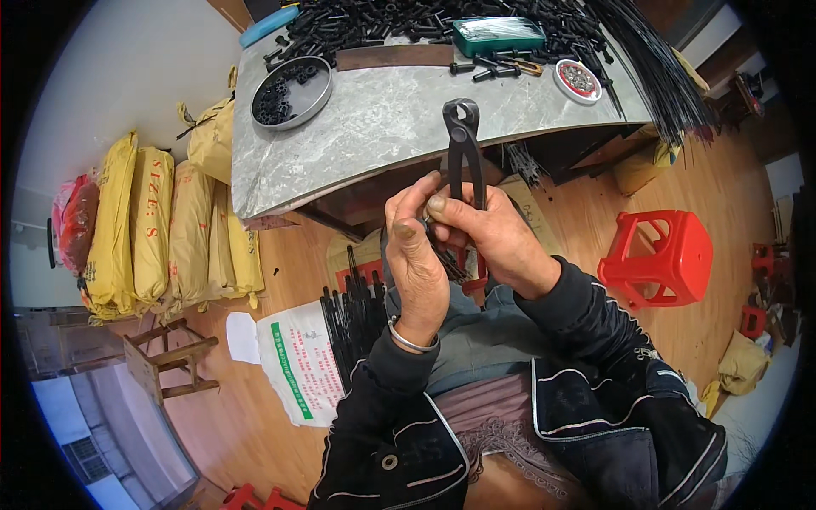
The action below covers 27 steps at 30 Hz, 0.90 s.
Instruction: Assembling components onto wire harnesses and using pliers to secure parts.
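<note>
Together, both hands (left [416, 263], right [493, 238]) clench around the black pincers [463, 149], jaws pointing up.

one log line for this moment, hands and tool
right hand: holds black pincers, head up | left hand: pinching at handles | behind: grey table

Left hand [416, 255] and right hand [495, 240] clasped together, fingers curled

Black end-cutting pincers [464, 149] are held upright above the lap, rounded jaws closed and pointing up toward the table edge, the handles gripped within both hands.
</note>
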Each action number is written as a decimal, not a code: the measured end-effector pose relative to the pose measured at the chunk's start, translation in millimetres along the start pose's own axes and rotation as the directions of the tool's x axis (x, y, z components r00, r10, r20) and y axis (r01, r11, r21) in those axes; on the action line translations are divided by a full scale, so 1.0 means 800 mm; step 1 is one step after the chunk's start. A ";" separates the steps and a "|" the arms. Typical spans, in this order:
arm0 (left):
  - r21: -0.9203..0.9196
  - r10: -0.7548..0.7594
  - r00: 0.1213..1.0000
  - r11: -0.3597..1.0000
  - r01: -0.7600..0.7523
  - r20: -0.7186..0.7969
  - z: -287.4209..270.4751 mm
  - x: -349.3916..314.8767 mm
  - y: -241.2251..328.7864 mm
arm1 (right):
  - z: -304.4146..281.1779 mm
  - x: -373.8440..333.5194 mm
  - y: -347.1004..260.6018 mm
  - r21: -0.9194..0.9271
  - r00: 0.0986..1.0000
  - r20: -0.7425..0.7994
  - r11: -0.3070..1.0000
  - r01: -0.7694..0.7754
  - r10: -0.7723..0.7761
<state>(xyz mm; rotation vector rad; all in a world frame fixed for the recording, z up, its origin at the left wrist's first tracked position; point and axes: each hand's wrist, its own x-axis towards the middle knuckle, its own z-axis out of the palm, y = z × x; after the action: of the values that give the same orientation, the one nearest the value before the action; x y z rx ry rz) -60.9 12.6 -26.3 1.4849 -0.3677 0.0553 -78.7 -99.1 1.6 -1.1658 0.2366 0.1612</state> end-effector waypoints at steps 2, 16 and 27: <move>-0.066 -0.043 0.999 0.997 0.043 0.005 0.001 0.000 -0.001 | 0.000 0.000 -0.001 -0.004 1.000 -0.003 1.000 -0.008 0.008; -0.296 -0.105 0.994 0.950 0.099 -0.004 -0.014 -0.001 -0.018 | 0.016 -0.016 0.031 -0.609 0.823 0.047 0.637 0.473 -0.566; -0.448 -0.370 0.929 0.826 0.341 0.025 -0.030 0.017 0.000 | -0.023 -0.044 -0.076 -0.637 0.910 0.276 0.768 -0.068 0.310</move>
<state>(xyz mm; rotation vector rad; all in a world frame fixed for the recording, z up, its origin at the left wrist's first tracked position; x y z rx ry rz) -43.3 33.4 -23.5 1.0678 -0.0360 -0.2679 -99.6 -139.8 58.4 -1.7377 -0.0442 0.6797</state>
